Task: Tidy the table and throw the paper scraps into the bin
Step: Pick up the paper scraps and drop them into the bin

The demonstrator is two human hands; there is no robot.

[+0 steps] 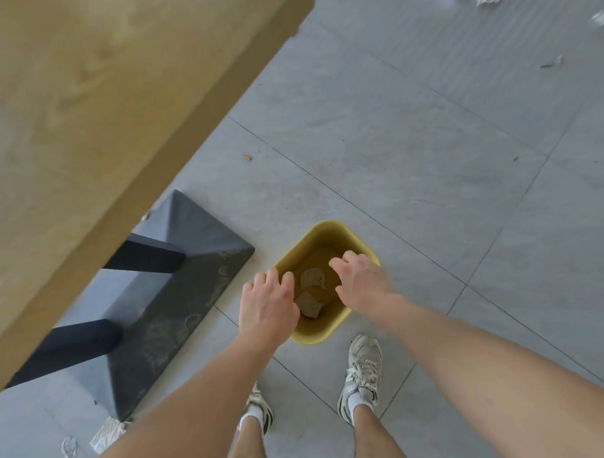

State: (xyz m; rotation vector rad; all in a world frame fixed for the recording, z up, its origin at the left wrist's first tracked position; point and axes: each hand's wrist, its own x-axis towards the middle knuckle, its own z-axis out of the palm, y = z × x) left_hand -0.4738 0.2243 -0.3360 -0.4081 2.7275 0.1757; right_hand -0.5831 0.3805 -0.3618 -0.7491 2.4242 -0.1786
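Observation:
A small yellow bin (330, 232) stands on the grey tiled floor in front of my feet. Two pale paper scraps (313, 279) lie inside it. My left hand (267, 302) hovers over the bin's left rim, palm down, fingers spread, nothing in it. Over the right rim my right hand (361, 281) is held with its fingers curled downward and apart, and it holds nothing either. The wooden table (98, 108) fills the upper left of the view; its top surface is blurred.
The table's black base (183, 294) with two dark legs sits on the floor left of the bin. Crumpled paper (106, 433) lies by the base's near corner, more scraps (487, 2) at the far right. My two shoes (362, 369) stand just behind the bin.

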